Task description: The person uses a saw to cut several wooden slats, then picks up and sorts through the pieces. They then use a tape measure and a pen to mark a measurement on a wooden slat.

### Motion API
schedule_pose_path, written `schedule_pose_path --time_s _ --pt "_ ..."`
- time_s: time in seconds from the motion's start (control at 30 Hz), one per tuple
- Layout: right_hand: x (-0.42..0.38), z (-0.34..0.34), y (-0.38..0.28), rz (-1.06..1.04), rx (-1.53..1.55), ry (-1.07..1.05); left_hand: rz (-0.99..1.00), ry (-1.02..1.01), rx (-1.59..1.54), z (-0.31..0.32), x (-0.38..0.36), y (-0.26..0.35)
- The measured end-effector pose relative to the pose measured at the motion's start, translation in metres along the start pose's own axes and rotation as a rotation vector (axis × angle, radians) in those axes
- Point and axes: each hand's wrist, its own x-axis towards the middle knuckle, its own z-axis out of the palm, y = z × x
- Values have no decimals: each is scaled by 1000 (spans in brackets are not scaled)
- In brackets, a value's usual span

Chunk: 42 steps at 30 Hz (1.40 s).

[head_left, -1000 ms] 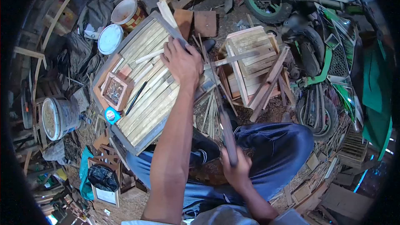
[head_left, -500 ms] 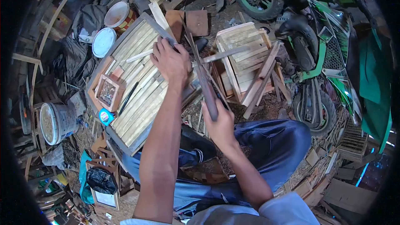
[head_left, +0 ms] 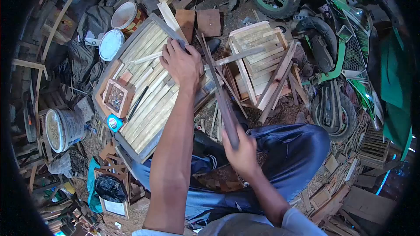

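Note:
My left hand [head_left: 181, 63] presses down on a slatted wooden panel [head_left: 155, 105], its fingers closed around a narrow wooden strip [head_left: 240, 56]. The strip sticks out past the panel's right edge. In my right hand [head_left: 241, 153] is the handle of a long, dark handsaw [head_left: 221, 91], seen almost edge-on. The saw crosses the strip just right of my left hand; their exact contact is hard to make out. On the panel lie a black pen [head_left: 138, 103], a small wooden box [head_left: 117, 97] of metal bits and a blue tape measure [head_left: 114, 123].
Right of the panel stands a slatted wooden crate [head_left: 258, 61] with loose sticks [head_left: 278, 78] leaning on it. A green motorbike [head_left: 337, 61] is beyond. Buckets [head_left: 61, 130] are at left, and wood scraps [head_left: 321, 196] litter the floor.
My right hand has drawn the saw back toward my body and slightly right. My left hand stays in place on the strip. The whole view has shifted slightly.

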Motion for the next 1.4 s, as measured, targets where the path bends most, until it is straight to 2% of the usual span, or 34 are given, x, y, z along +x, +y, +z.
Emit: schedule_pose_path --time_s 0.07,0.13,0.2,0.3,0.37,0.47,0.53,0.57,0.6,0.67,0.7,0.77,0.83,0.9,1.0,1.07,1.13,1.23,1.3,1.4 --pt "-64 -22 16 -69 -64 36 -4 13 -4 1 -1 0" --pt "-70 -29 7 -94 -84 40 -9 45 -6 4 2 -2" --pt "-55 -15 11 -41 -52 50 19 43 30 7 -2 -3" --pt "39 10 1 -4 4 6 -12 -21 4 -3 -1 2" --pt "33 10 1 -41 -63 -8 10 -17 16 -1 -2 1" --pt "-53 -23 17 -92 -67 44 -3 -31 21 -1 2 3" --pt "-63 -30 10 -79 -60 45 7 -17 22 0 -1 -3" --pt "-65 -25 9 -1 -49 23 2 -19 36 0 -5 -6" --pt "-56 -20 6 65 -39 19 7 -10 35 1 -5 -5" --pt "11 4 1 -64 -11 45 0 -24 4 -4 -1 -1" --pt "43 11 -1 -39 12 6 -8 -20 3 -3 -3 2" --pt "44 5 -16 10 -17 -39 -14 -17 14 -2 -2 4" --pt "-10 -10 4 5 -27 -26 -19 -30 27 -4 -2 3" --pt "-55 -37 1 -123 -34 51 -16 -2 25 1 0 2" --pt "-53 -35 4 24 -63 1 1 19 18 5 -2 -4" --pt "1 -7 -5 -26 10 0 11 26 5 5 -2 -1" --pt "51 12 -1 16 -24 -24 -17 -10 -5 -2 -2 5" --pt "3 -3 -4 18 17 3 -33 -62 0 -6 0 3" --pt "-49 -23 0 -85 -44 80 -35 -47 -13 -3 4 5" --pt "-61 -21 2 7 -12 61 -16 9 -22 2 -1 1"
